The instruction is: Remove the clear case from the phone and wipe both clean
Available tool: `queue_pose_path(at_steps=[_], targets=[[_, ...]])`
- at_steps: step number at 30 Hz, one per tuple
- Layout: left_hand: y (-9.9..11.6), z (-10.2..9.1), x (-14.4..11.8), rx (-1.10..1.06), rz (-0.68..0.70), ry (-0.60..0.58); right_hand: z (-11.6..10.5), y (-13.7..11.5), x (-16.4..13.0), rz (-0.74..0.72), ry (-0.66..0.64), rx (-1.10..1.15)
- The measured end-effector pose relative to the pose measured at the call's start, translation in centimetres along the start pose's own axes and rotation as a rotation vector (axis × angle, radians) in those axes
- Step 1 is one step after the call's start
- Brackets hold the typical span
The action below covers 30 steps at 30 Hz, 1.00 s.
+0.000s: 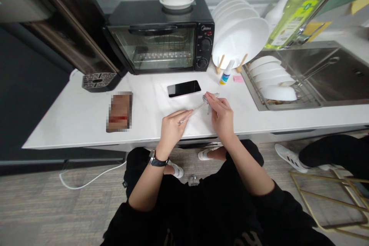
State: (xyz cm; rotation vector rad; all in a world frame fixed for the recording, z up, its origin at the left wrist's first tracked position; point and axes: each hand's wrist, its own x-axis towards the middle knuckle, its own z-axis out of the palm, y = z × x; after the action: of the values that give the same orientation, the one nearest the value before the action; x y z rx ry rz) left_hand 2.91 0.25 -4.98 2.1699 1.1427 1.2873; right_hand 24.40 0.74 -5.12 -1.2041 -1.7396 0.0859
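My left hand (172, 127) pinches the lower end of a thin clear stick-like tool (193, 113) above the white counter's (86, 115) front edge. My right hand (221, 114) holds a small grey cloth (208, 99) at the tool's upper tip, fingers closed round it. A black phone (183, 88) lies face up just behind both hands. A small spray bottle with a blue and yellow label (225, 73) stands to the right of the phone.
A black toaster oven (161, 38) sits at the back with a white pot on top. White plates (240, 34) stand in a rack; a sink (331, 73) holds bowls. A brown wallet (119, 111) lies left. Another person's leg and shoe (291, 157) are at right.
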Motion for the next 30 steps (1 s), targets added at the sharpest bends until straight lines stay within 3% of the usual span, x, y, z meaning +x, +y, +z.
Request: queue_pose_path(at_steps=[8,13,20,30], targets=[[-0.3,-0.1,0.0,0.131,0.007,0.032,2.9,-6.0,-3.2,-0.097,-0.132,0.120],[-0.4,-0.1,0.0,0.149,-0.010,0.065,3.9,-7.5,-4.2,-0.146,-0.079,0.162],[-0.1,-0.1,0.0,0.122,0.045,0.061,3.0,-5.6,-3.4,-0.183,-0.108,0.128],[-0.1,0.0,-0.3,-0.009,-0.010,-0.002,-0.3,0.8,0.2,0.004,0.033,-0.040]])
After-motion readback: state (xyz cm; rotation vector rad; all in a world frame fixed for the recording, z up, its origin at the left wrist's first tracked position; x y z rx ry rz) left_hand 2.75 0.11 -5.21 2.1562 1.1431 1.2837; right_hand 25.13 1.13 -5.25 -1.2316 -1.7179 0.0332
